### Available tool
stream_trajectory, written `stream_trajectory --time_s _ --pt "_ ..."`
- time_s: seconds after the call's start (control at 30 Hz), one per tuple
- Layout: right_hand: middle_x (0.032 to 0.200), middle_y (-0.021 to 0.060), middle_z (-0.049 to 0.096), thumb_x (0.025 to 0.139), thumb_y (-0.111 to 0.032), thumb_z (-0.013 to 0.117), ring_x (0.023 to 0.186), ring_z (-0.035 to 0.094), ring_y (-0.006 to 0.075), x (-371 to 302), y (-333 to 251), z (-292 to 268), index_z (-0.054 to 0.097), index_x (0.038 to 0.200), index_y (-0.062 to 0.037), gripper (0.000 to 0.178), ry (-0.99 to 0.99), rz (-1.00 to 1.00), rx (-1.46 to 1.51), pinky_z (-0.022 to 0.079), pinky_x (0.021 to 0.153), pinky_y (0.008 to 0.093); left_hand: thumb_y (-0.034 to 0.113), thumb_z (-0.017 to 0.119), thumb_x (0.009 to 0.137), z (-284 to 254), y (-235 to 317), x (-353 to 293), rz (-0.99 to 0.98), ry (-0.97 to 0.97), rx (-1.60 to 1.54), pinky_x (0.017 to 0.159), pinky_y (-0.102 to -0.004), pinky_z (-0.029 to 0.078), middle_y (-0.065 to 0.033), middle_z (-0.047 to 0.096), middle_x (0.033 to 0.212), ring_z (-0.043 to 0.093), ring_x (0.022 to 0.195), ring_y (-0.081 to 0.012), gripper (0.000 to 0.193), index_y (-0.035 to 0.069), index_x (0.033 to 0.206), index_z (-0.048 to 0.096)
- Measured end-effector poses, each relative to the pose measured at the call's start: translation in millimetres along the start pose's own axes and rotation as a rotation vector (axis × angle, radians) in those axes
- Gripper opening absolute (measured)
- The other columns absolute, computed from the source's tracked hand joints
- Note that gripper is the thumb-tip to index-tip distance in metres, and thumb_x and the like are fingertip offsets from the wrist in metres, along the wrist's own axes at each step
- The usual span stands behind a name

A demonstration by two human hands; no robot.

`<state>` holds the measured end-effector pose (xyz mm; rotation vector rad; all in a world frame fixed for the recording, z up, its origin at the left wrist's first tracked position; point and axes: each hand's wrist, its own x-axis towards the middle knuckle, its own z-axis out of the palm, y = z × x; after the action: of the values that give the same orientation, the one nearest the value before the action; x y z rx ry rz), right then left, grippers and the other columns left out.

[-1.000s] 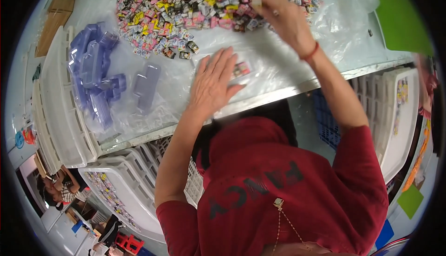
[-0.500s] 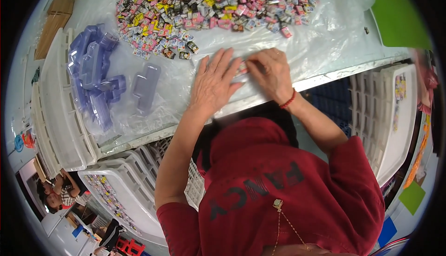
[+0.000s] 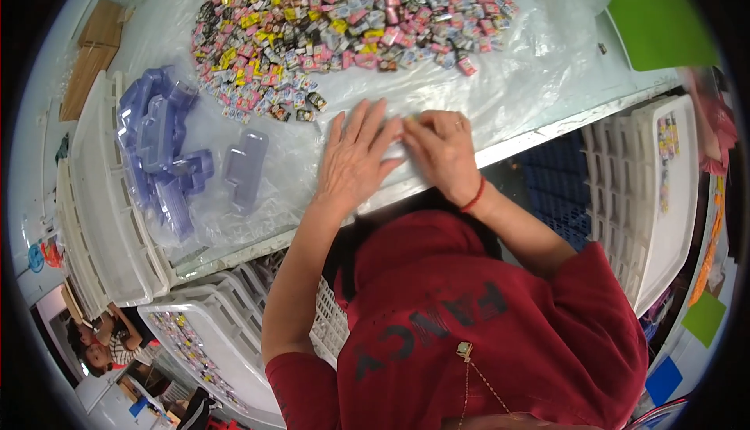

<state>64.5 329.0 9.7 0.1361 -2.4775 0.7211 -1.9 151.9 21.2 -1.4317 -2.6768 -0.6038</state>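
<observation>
My left hand (image 3: 353, 160) lies flat on the plastic sheet with its fingers stretched out. Close beside its fingertips, my right hand (image 3: 445, 153) has its thumb and fingers pinched together; what lies between them is too small and blurred to make out. Beyond both hands spreads a big pile of small colourful printed pieces (image 3: 312, 35), in pink, yellow, black and white. One see-through purple plastic tray (image 3: 246, 168) rests left of my left hand. Farther left stand several nested purple trays (image 3: 156, 133).
Clear plastic sheeting (image 3: 539, 63) covers the table. A green sheet (image 3: 664, 20) lies at the far right. White crates (image 3: 664, 188) stack below the right edge, and more white crates (image 3: 109, 196) stand at the left. Another person (image 3: 105, 344) is in the left background.
The whole view has shifted slightly. My right hand has drawn a little closer to my left fingertips; the small pink piece seen between the hands before is now mostly hidden.
</observation>
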Motion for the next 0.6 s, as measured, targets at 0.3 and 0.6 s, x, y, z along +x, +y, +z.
stream_trajectory --time_s 0.3,0.6 --pt "0.091 0.0099 0.065 0.074 -0.004 0.072 0.089 0.06 0.0292 34.1 62.0 -40.0 0.068 0.098 -0.0073 0.024 0.005 0.057 -0.071 0.045 0.08 0.0392 0.02 0.075 0.076 -9.3 4.4 0.5 -0.003 0.112 -0.103 0.106 -0.0533 0.03 -0.0168 0.049 0.137 0.04 0.131 -0.0395 0.059 0.002 0.127 0.053" --pt "0.089 0.0084 0.065 0.077 -0.008 0.07 0.085 0.061 0.0286 45.8 90.7 -28.6 0.066 0.097 -0.0071 0.02 0.052 0.12 -0.212 0.044 0.08 0.0392 0.006 0.067 0.081 23.4 5.6 113.4 0.08 0.199 -0.123 0.084 -0.0392 0.05 -0.013 0.062 0.111 0.059 0.102 -0.0305 0.021 0.002 0.102 0.065"
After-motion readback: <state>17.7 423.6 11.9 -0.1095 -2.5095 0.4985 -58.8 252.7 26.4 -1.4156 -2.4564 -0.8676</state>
